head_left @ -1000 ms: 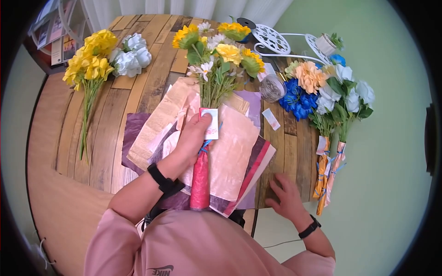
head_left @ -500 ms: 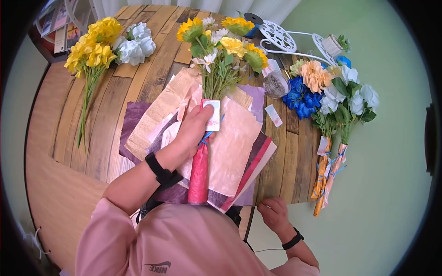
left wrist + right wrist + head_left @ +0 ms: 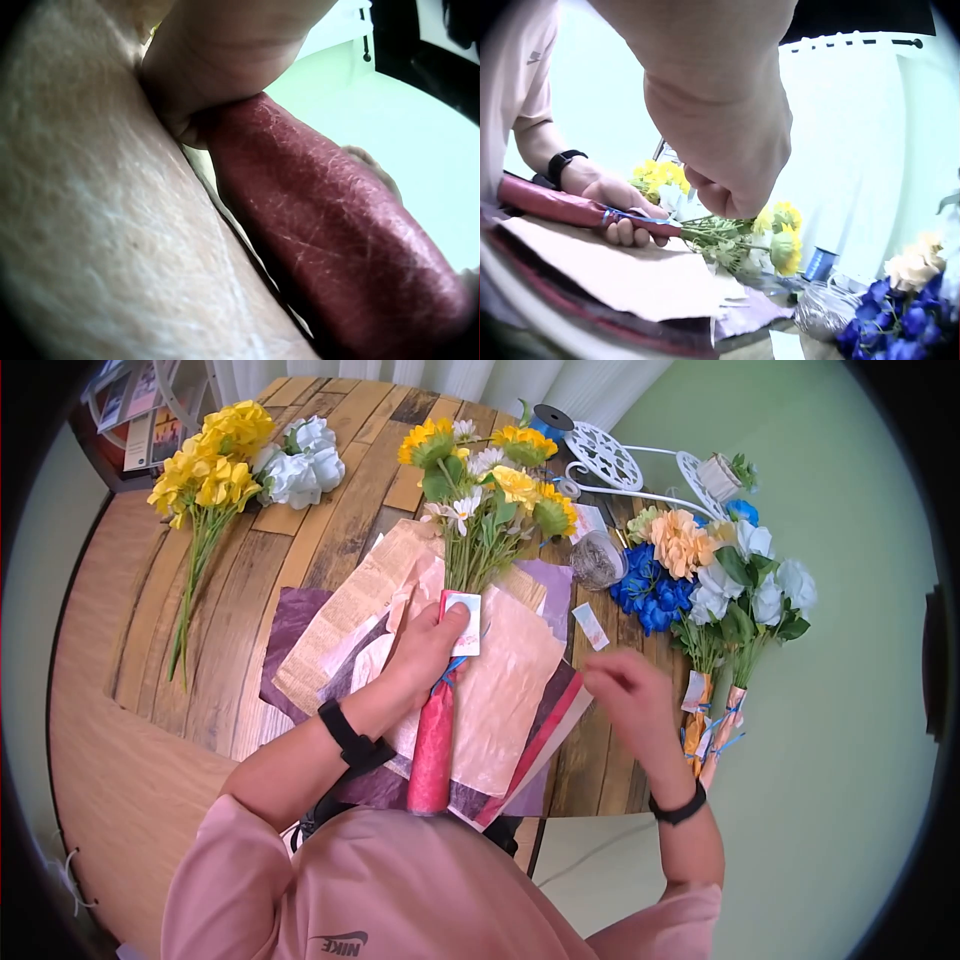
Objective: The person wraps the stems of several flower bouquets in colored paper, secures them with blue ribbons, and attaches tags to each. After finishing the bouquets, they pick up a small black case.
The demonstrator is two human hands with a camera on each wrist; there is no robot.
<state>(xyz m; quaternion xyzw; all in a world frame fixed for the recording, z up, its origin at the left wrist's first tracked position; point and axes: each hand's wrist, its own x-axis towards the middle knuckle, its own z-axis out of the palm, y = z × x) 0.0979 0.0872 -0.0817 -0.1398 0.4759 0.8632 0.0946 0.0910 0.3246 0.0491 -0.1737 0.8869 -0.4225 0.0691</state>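
My left hand (image 3: 420, 652) grips a bouquet (image 3: 514, 485) of sunflowers, daisies and a yellow bloom round its stem end. Red paper (image 3: 432, 745) wraps the stems, tied with a blue ribbon (image 3: 447, 674). Under the left thumb a small printed card (image 3: 466, 622) lies flat against the wrap. In the left wrist view the red wrap (image 3: 330, 225) runs down from the curled fingers. My right hand (image 3: 635, 705) is raised over the right side of the table, fingers curled in; nothing shows in it. The right wrist view has those bent fingers (image 3: 718, 199) overlapping the bouquet.
Stacked wrapping papers (image 3: 510, 700) spread under the bouquet. A second card (image 3: 591, 626), a clear round container (image 3: 598, 560) and a blue ribbon spool (image 3: 550, 422) lie to the right. Two wrapped bouquets (image 3: 720, 720) line the right edge. Yellow flowers (image 3: 205, 480) and white flowers (image 3: 300, 465) lie left.
My right hand has moved from the table's front edge up and forward over the table. The left hand keeps its grip on the bouquet and card.
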